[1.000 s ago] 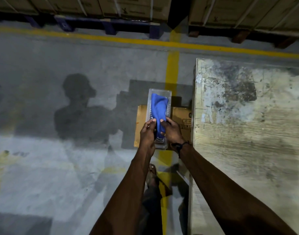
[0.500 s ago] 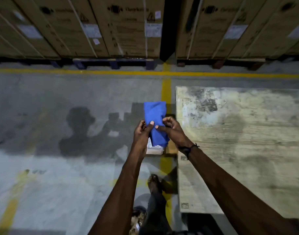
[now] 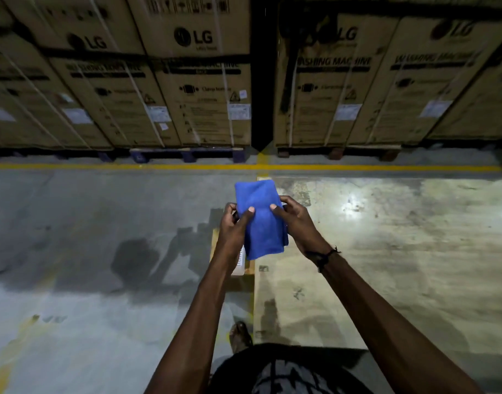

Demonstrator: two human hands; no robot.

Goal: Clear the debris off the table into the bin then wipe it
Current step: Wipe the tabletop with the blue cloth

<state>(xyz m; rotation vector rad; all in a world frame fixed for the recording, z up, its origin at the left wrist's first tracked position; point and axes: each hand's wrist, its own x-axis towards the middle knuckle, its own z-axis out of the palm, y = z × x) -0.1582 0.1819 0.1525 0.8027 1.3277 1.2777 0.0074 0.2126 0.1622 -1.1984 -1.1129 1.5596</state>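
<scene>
While we stand at the table's left edge, our left hand and right hand pinch the folded blue cloth by its sides, thumbs on top, probably readying it to wipe. Since a second ago it has risen clear of the plastic container.

Stacked cardboard boxes on pallets
</scene>
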